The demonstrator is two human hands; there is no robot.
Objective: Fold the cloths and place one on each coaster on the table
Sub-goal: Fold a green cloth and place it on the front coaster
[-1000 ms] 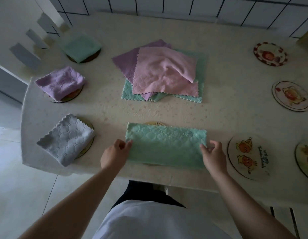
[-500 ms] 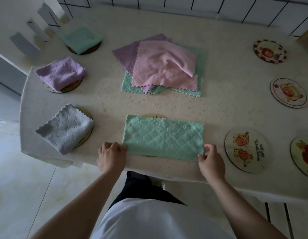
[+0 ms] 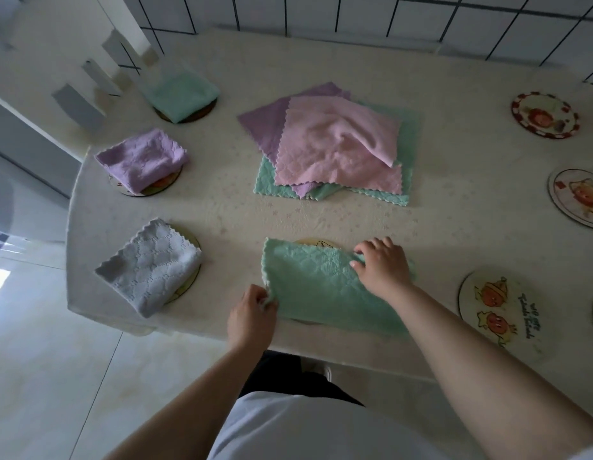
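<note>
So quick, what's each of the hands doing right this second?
Left hand: pinches the near left corner of the green cloth.
Right hand: fingers spread, lying on the same cloth, gripping nothing.

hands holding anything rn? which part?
Left hand pinches the green cloth at its near-left corner; right hand lies flat on its right side.

A cream-clothed table (image 3: 454, 210) stands against a white tiled wall (image 3: 421, 21) with dark grout, above a pale glossy tiled floor (image 3: 56, 376).
</note>
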